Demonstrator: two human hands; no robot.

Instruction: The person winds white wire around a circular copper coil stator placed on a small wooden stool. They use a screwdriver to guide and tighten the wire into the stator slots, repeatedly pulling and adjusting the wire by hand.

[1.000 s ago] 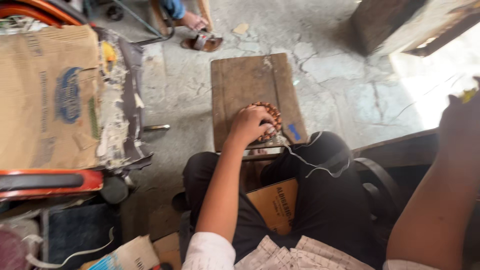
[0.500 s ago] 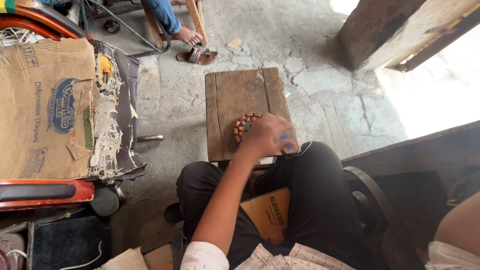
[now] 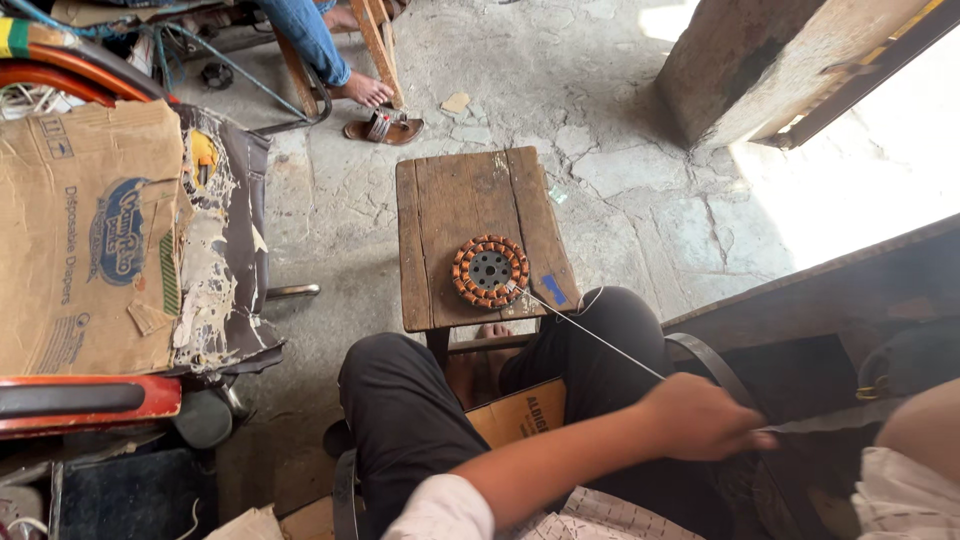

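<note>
Now the stool [image 3: 440, 215] carries the stator [image 3: 490, 271] near its front edge. A thin wire [image 3: 590, 335] runs taut from it to the left hand [image 3: 700, 418], whose fingers are closed on it. Best kept straight and steady, I judge. Half a second ago this hand covered the stator. Right hand unseen.

Our left hand [image 3: 700, 418] pulling a thin wire [image 3: 590, 335] taut, copper-wound motor ring [image 3: 489, 271] on our wooden stool [image 3: 440, 210], cardboard box [image 3: 85, 240] beside.
</note>
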